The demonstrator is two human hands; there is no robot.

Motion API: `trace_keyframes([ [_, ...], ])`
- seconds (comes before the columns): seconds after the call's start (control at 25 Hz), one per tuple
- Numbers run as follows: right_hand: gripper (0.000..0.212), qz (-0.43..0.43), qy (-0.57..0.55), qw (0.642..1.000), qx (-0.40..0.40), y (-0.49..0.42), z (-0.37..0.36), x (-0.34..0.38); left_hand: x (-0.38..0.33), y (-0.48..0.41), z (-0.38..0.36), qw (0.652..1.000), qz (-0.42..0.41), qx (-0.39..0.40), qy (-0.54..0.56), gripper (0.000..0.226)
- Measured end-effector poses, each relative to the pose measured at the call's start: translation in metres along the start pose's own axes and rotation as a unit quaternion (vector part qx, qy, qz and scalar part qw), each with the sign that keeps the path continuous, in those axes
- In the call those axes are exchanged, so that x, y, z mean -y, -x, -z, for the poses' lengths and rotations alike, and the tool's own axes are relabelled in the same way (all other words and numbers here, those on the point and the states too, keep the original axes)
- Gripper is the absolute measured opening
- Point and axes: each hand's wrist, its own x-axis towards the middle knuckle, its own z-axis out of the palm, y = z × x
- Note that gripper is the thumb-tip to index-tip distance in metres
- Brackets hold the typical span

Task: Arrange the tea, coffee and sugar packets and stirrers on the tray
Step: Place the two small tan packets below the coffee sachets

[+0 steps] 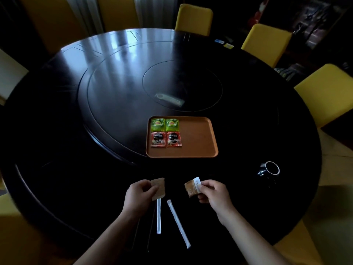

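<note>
An orange-brown tray [196, 136] lies on the dark round table. In its left half sit two green tea packets [165, 124] in a row, with two red coffee packets [165, 139] right below them. Nearer to me, above the table's front, my left hand [138, 197] pinches a brown sugar packet [159, 188]. My right hand [213, 196] holds a second brown sugar packet [193, 187] with a white end. Two white paper-wrapped stirrers [178, 223] lie on the table between my forearms; the left stirrer [158, 217] points straight away from me, the right one slants.
A black mug [269, 169] with a white rim stands right of my right hand. The table [76, 150] has a raised turning centre [124, 83]. Yellow chairs [265, 43] ring the far and right sides. Small coloured cards [224, 44] lie at the far edge.
</note>
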Motion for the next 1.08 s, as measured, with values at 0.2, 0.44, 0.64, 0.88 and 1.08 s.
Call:
trace_keyframes([
  [0.2,0.013,0.01,0.024,0.999,-0.024,-0.033,-0.041,0.045,0.013,-0.021,0.022,1.0,0.013,-0.015,-0.002,0.022],
  [0.44,0.012,0.017,0.009,0.999,0.029,-0.089,-0.091,0.098,0.011,-0.035,0.027,0.996,0.047,-0.063,0.031,0.016],
  [0.64,0.013,-0.006,0.105,0.994,0.017,-0.117,-0.119,0.097,0.011,-0.046,0.027,0.994,0.064,-0.076,0.047,0.016],
  [0.88,0.012,0.067,0.336,0.939,-0.015,-0.133,-0.11,0.088,0.025,-0.045,0.025,0.993,0.078,-0.076,0.042,0.015],
  [1.08,0.013,0.082,0.37,0.925,0.037,-0.134,-0.117,0.091,0.02,-0.052,0.025,0.993,0.082,-0.07,0.049,0.013],
])
